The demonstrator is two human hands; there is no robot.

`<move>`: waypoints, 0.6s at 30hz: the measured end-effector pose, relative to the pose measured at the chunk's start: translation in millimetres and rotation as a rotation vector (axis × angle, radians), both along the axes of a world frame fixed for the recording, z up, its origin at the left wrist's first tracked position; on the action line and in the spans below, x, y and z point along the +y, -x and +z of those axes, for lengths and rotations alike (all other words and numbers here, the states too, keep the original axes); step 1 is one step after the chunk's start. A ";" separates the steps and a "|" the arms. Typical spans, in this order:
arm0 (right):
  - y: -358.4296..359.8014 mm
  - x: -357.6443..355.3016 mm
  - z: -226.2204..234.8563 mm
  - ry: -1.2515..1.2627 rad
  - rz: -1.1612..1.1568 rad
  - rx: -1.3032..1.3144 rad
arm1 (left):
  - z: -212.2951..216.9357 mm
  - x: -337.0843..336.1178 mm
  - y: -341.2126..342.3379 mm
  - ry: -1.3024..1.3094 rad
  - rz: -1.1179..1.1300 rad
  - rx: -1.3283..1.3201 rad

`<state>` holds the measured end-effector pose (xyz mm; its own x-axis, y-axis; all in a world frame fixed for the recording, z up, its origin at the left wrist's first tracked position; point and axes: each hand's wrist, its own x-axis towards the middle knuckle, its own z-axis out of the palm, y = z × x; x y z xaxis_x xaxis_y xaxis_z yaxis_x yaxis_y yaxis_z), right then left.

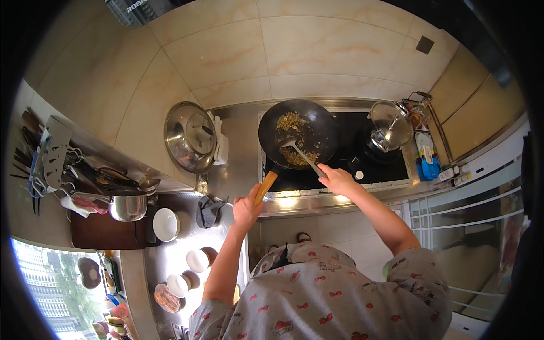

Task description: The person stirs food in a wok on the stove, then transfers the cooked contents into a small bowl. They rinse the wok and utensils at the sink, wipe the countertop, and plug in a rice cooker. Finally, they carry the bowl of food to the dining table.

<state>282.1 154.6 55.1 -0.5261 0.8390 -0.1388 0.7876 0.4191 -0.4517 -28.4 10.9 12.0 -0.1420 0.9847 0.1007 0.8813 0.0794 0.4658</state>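
Observation:
A dark wok (324,127) rests on the left side of the black cooktop (351,122). Chopped food (291,120), yellowish-green and brown, lies inside it in two loose heaps with scattered bits between. My left hand (247,207) is closed around the wok's wooden handle (266,187), which points toward me. Gripped in my right hand (338,181) is a spatula (306,159); its blade touches the food near the middle of the wok. The right-hand fingertips are partly hidden around the spatula's handle.
A lidded steel pot (390,127) occupies the right burner. Against the left wall leans a large glass lid (191,137). White bowls (166,224) and a dark cloth (209,211) lie on the left counter. Hanging utensils and a saucepan (127,208) crowd the far left.

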 end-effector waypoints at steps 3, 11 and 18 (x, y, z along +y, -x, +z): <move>-29.1 21.8 -29.8 0.071 -0.272 0.195 | -1.8 -4.3 -2.7 0.069 0.047 -0.009; -48.0 29.1 -146.1 -0.247 -0.075 -0.325 | 9.2 -12.0 -33.6 0.215 0.088 -0.148; -58.1 72.3 -171.2 -0.044 -0.218 -0.273 | 0.7 -14.7 -48.6 0.234 0.115 -0.265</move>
<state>340.1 226.9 -116.0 -0.2822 0.9360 -0.2105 0.9500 0.2420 -0.1974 20.3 -3.8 12.7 -0.2445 0.9527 -0.1802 0.7116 0.3026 0.6341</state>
